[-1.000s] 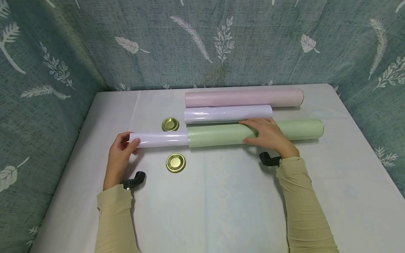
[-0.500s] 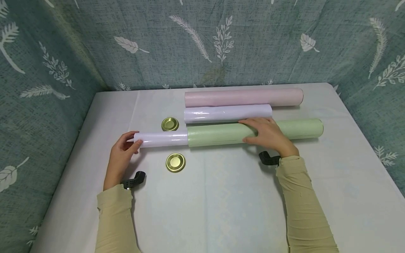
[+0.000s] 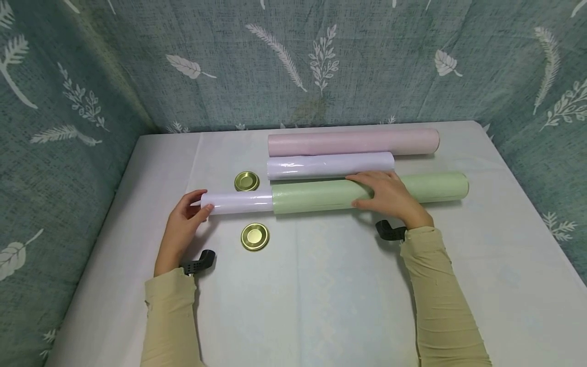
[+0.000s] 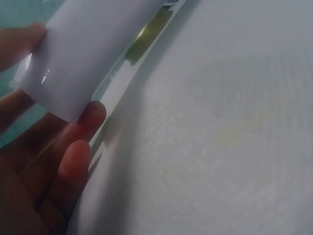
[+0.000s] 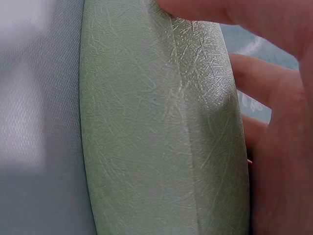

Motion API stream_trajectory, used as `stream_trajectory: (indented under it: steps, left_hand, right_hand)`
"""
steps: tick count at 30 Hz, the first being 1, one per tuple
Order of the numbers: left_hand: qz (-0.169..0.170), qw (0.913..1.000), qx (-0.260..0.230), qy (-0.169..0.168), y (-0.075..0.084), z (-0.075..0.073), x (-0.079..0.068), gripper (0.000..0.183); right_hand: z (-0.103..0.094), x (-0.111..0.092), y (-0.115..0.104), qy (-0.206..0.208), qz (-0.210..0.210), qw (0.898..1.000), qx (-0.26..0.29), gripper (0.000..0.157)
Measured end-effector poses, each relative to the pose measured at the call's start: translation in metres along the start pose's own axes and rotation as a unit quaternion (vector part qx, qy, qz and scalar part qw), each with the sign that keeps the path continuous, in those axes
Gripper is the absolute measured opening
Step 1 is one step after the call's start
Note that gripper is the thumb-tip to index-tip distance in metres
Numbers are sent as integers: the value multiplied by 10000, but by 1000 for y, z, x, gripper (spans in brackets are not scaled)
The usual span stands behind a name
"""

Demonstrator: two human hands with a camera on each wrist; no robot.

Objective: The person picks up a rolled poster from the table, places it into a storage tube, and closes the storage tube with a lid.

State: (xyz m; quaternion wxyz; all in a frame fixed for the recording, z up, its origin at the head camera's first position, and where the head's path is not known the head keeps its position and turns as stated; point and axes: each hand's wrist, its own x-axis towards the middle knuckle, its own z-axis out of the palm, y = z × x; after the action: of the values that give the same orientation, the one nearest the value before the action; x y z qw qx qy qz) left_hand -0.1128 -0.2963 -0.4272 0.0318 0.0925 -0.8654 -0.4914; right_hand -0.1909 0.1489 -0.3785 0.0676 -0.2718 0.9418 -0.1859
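A glossy pale lilac-white paper roll lies with its right end inside a textured light green roll. At its left end, my left hand holds the pale roll between thumb and fingers. The left wrist view shows this rim of the pale roll with fingertips around it. Over the middle of the green roll sits my right hand, thumb on the near side and fingers on the far side. Up close in the right wrist view, the green roll has a lengthwise seam. How deep the pale roll reaches inside is hidden.
Behind the green roll lie a second glossy pale roll and a pink roll. One gold lid is just behind the joined rolls, another gold lid in front. Patterned green cloth hangs around the white table.
My left hand has moved right with the pale roll, and less of that roll shows outside the green one. The right hand and green roll have stayed in place.
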Motion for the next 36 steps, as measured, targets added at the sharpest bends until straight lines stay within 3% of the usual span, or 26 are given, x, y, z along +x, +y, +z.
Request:
stream_trajectory:
  steps: [36]
  left_hand:
    - [232, 9979, 243, -562, 5, 13, 3, 54]
  right_hand:
    - [-1, -2, -1, 57, -67, 9999, 54, 63]
